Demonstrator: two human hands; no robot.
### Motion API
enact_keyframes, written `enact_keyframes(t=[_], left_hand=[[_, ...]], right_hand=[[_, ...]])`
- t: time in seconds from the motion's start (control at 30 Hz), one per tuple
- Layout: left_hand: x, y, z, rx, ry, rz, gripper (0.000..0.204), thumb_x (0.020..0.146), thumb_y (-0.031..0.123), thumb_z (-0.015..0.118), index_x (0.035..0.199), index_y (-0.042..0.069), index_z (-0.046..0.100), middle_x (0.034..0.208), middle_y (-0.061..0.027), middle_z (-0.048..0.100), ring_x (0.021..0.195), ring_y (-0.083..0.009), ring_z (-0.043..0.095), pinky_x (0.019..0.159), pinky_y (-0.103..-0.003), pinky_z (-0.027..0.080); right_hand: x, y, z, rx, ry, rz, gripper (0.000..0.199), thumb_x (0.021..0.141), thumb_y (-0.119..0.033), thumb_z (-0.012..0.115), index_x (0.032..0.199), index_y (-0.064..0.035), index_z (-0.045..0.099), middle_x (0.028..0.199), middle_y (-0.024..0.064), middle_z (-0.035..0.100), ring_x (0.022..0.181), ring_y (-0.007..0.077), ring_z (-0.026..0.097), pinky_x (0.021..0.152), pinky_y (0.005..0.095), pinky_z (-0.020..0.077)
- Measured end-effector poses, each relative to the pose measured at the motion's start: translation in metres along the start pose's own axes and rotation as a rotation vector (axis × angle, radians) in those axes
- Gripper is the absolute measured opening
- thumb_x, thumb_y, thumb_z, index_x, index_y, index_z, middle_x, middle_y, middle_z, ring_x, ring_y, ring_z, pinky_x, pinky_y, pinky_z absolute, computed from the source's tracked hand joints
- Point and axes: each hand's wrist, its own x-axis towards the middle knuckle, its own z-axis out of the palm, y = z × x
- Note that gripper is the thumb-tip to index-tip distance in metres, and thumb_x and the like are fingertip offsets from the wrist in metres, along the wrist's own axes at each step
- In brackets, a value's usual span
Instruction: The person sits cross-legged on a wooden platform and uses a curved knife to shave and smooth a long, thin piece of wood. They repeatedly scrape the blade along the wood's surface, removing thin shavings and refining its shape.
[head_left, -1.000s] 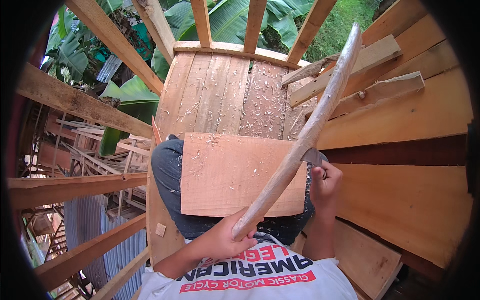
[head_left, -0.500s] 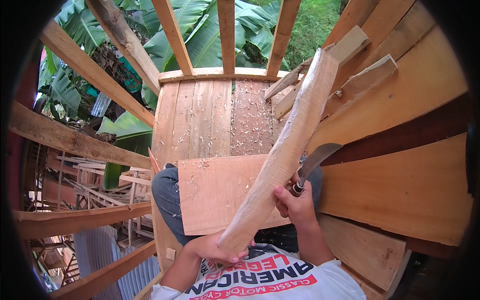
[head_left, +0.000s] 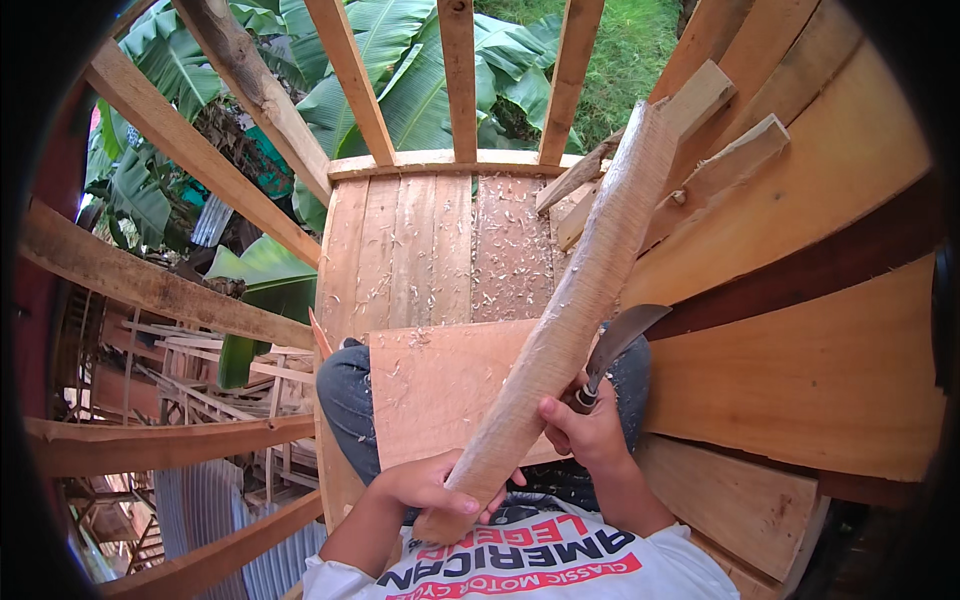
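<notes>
Head view: wooden stick [head_left: 560, 330] slants up-right.

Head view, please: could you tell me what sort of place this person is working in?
Probably a raised, open-sided timber structure outdoors, used for woodcarving. Bare wooden rails open onto banana leaves, shavings litter the plank floor, and the hands hold a long carved stick and a curved knife.

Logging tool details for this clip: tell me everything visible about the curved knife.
The curved knife has a grey metal blade that widens and bends toward its tip, and a dark handle with a pale band. The right hand grips the handle, blade pointing up and away. The blade lies beside the long pale carved wooden piece, whose lower end the left hand holds; whether the blade touches the wood is unclear.
</notes>
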Motion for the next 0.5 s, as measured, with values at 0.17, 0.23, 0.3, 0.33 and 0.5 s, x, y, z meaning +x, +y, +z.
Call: enact_keyframes(t=[0.17,0.23,0.3,0.33,0.5], left_hand=[[0.000,-0.008,0.008,0.367,0.251,0.061,0.045,0.078,0.019,0.072,0.111,0.002,0.046,0.082,-0.0026,0.050,0.075,-0.0141,0.051,0.069,-0.029,0.043],[-0.002,-0.004,0.004,0.653,0.408,0.092,0.042,0.079,0.017,0.069,0.111,0.004,0.045,0.079,-0.0059,0.054,0.072,-0.0183,0.055,0.067,-0.031,0.043],[-0.001,0.007,0.012,0.759,0.562,0.048,0.043,0.078,0.015,0.069,0.111,0.004,0.044,0.078,-0.0110,0.056,0.070,-0.0220,0.056,0.065,-0.033,0.044],[-0.001,0.012,0.019,0.813,0.636,0.025,0.043,0.077,0.014,0.069,0.111,0.004,0.044,0.077,-0.0136,0.057,0.069,-0.0239,0.057,0.064,-0.034,0.044],[-0.001,0.013,0.030,0.863,0.649,0.074,0.042,0.074,0.009,0.069,0.106,0.003,0.042,0.078,-0.0165,0.057,0.067,-0.0271,0.057,0.063,-0.036,0.044]], right_hand=[[0.006,0.001,-0.014,-0.387,0.030,-0.111,0.020,0.080,-0.015,0.075,0.085,-0.0001,0.064,0.055,-0.0054,0.050,0.051,-0.0001,0.042,0.044,0.0214,0.0312],[0.004,0.000,-0.024,-0.618,0.011,-0.176,0.027,0.078,-0.025,0.077,0.076,-0.0009,0.063,0.051,-0.0019,0.050,0.047,0.0040,0.045,0.043,0.0240,0.0328],[0.003,0.000,-0.026,-0.833,-0.009,-0.267,0.038,0.076,-0.036,0.076,0.069,-0.0012,0.061,0.049,0.0020,0.049,0.043,0.0098,0.047,0.042,0.0267,0.0346],[0.002,0.000,-0.026,-0.933,-0.020,-0.324,0.045,0.075,-0.042,0.075,0.066,-0.0012,0.060,0.048,0.0041,0.049,0.042,0.0135,0.049,0.042,0.0282,0.0357],[-0.005,-0.002,-0.016,-1.273,0.071,-0.510,0.063,0.067,-0.063,0.070,0.054,-0.0048,0.051,0.046,0.0078,0.047,0.040,0.0243,0.051,0.040,0.0329,0.0380]])
